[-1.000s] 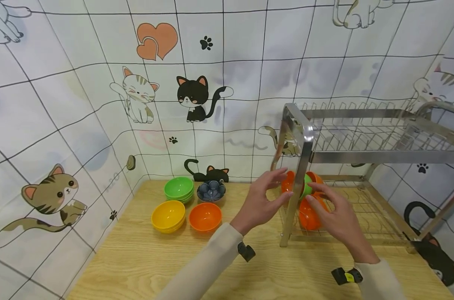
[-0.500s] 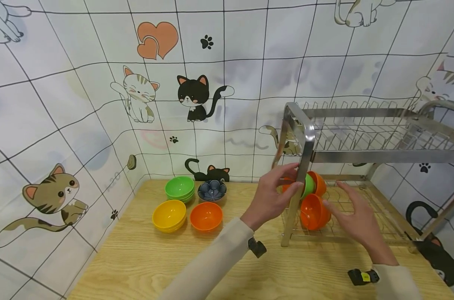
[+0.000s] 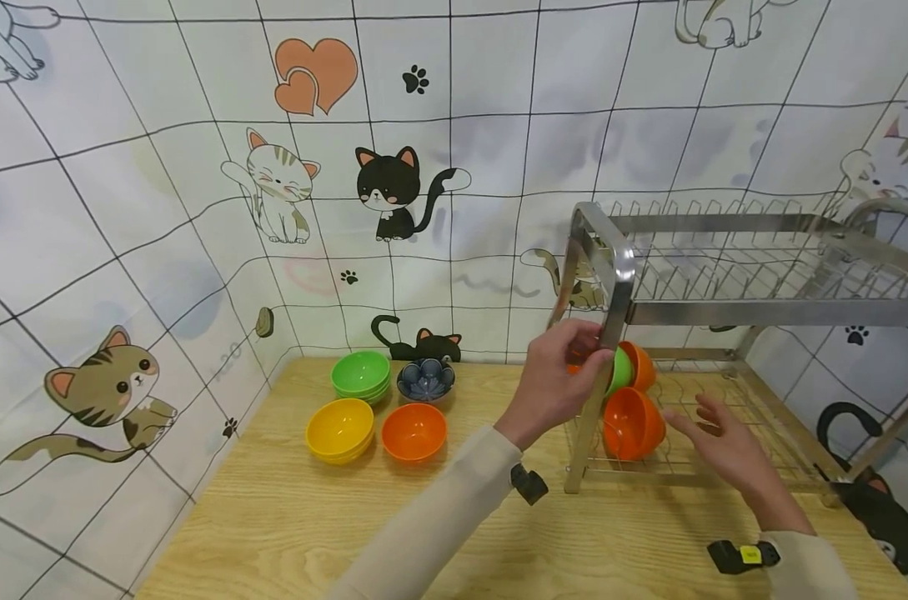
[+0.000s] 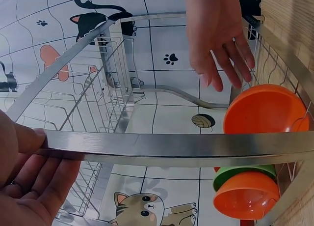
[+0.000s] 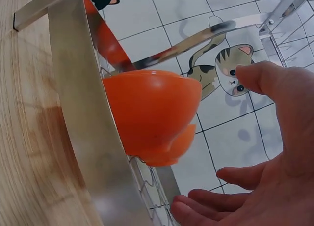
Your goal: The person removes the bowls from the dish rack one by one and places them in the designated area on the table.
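My left hand (image 3: pixel 554 375) grips the left front post (image 4: pixel 186 146) of a metal dish rack (image 3: pixel 769 313); in the left wrist view the thumb lies on one side of the post and the fingers on the other. My right hand (image 3: pixel 724 450) hovers at the lower shelf with relaxed fingers, holding nothing. Just left of it, an orange bowl (image 3: pixel 628 425) stands on its side on the lower shelf, seen close up in the right wrist view (image 5: pixel 152 113). Behind it are a green bowl (image 3: pixel 620 371) and another orange bowl (image 3: pixel 639 365), partly hidden by the post.
On the wooden table (image 3: pixel 273 533), left of the rack, stand green bowls (image 3: pixel 359 375), yellow bowls (image 3: pixel 339 431), an orange bowl (image 3: pixel 413 433) and a dark flower-shaped bowl (image 3: pixel 426 380). A cat-patterned wall covering (image 3: pixel 491 158) rises behind. The rack's upper shelf (image 3: pixel 724 279) overhangs the lower one.
My left hand has moved right and up to the rack post and taken hold of it. My right hand has drawn away to the right from the bowls on the lower shelf.
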`<state>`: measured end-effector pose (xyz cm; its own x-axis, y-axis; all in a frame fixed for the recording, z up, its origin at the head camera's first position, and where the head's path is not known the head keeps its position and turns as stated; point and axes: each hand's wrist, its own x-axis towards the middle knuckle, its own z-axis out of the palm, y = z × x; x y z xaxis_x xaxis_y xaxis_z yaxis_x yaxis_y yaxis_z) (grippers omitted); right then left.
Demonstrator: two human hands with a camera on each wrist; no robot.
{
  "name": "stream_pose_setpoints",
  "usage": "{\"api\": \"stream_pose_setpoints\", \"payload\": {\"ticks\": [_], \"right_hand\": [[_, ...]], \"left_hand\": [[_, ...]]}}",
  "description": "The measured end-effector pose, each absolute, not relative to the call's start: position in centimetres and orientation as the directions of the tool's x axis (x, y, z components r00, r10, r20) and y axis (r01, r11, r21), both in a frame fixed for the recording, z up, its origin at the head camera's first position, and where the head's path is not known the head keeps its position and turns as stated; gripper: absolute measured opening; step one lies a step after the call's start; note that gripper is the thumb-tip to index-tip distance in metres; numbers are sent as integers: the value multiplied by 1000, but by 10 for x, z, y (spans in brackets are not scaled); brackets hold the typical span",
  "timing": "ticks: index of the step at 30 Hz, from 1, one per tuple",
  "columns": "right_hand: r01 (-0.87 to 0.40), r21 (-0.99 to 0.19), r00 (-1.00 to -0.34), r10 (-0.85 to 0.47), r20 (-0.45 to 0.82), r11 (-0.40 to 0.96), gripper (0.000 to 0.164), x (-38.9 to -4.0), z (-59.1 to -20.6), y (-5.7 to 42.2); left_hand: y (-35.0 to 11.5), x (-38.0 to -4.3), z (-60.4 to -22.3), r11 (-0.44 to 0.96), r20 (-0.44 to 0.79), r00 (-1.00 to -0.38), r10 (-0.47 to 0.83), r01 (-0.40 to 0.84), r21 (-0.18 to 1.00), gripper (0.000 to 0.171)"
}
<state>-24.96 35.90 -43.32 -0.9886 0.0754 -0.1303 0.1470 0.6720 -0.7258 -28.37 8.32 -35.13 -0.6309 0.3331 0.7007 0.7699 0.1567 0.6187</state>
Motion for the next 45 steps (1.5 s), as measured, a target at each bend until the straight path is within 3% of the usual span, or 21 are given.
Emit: {"api": "stream_pose_setpoints", "payload": {"ticks": [5, 12, 31, 45], "right_hand": [[212, -707, -971, 65, -229, 674, 111, -254, -435, 353], [259, -718, -961, 100, -257, 646, 113, -261, -444, 343], [281, -783, -959, 140, -245, 556, 109, -260, -454, 339], [279, -769, -959, 215, -186, 575, 105, -259, -457, 334]], "left_hand": [[84, -283, -350, 180, 684, -644, 343, 760, 625, 21], [84, -283, -352, 170, 693, -631, 349, 770, 615, 21], [83, -284, -352, 197, 685, -629, 368, 772, 604, 21], [83, -285, -352, 239, 677, -632, 378, 773, 588, 19]]}}
